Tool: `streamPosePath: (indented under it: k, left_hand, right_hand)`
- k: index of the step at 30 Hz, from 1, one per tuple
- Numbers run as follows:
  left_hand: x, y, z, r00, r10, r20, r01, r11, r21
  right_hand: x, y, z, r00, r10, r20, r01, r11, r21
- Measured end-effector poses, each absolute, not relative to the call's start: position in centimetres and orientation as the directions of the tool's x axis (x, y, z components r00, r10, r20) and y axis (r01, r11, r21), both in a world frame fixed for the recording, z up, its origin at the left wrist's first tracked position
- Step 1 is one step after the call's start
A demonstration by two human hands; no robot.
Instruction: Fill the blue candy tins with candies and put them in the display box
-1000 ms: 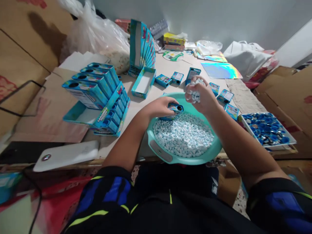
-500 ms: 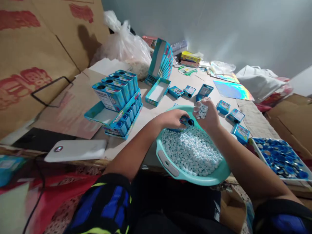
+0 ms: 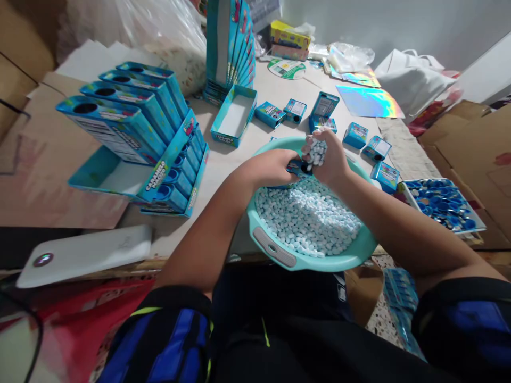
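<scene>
A turquoise basin point(image 3: 255, 213) holds a heap of small pale blue and white candies point(image 3: 307, 218). Over its far left part, my left hand point(image 3: 271, 169) is closed around a small blue candy box point(image 3: 295, 168), its round hole facing right. My right hand point(image 3: 329, 157) cups a handful of candies point(image 3: 317, 151) close beside that hole. Most of the held box is hidden behind my left fingers.
Left stands a display tray point(image 3: 159, 175) with blue boxes stacked on it. An open tray point(image 3: 233, 114) and several small boxes point(image 3: 355, 135) lie beyond the basin. A white container point(image 3: 443, 205) of blue caps is at right, a white power bank point(image 3: 91, 250) at front left.
My right hand with the candies has come closer to the box, now right at its hole. The left hand keeps its hold. The whole view has shifted.
</scene>
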State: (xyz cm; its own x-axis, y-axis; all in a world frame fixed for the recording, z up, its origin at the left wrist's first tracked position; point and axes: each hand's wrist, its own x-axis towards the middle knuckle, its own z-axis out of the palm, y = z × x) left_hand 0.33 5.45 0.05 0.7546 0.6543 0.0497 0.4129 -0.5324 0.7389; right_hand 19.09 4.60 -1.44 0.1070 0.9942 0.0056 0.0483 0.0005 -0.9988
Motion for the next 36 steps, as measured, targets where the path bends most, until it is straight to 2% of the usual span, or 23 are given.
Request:
streamPosePath:
  k: [7, 13, 21, 27, 36]
  left_hand:
    - [0.3, 5.2, 0.6, 0.749, 0.661, 0.030, 0.442, -0.534, 0.721]
    - [0.2, 5.3, 0.8, 0.755, 0.655, 0.020, 0.469, -0.562, 0.681]
    - [0.0, 5.5, 0.5, 0.741, 0.672, 0.020, 0.462, -0.531, 0.711]
    - [0.1, 5.4, 0.3, 0.754, 0.657, 0.002, 0.495, -0.569, 0.656]
    - [-0.2, 4.8, 1.2, 0.785, 0.615, 0.068, 0.441, -0.633, 0.637]
  right_hand:
    - [19.0, 4.8, -1.8, 0.043, 0.998, 0.052, -0.073, 0.056, -0.996]
    - [18.2, 4.5, -1.6, 0.081, 0.995, 0.052, -0.208, 0.068, -0.976]
    - [17.6, 4.2, -0.8, 0.094, 0.995, 0.040, -0.217, 0.060, -0.974]
    - [17.2, 4.0, -0.8, 0.118, 0.993, -0.012, -0.253, 0.018, -0.967]
    - [17.5, 4.3, -0.5, 0.102, 0.994, -0.045, -0.324, -0.010, -0.946]
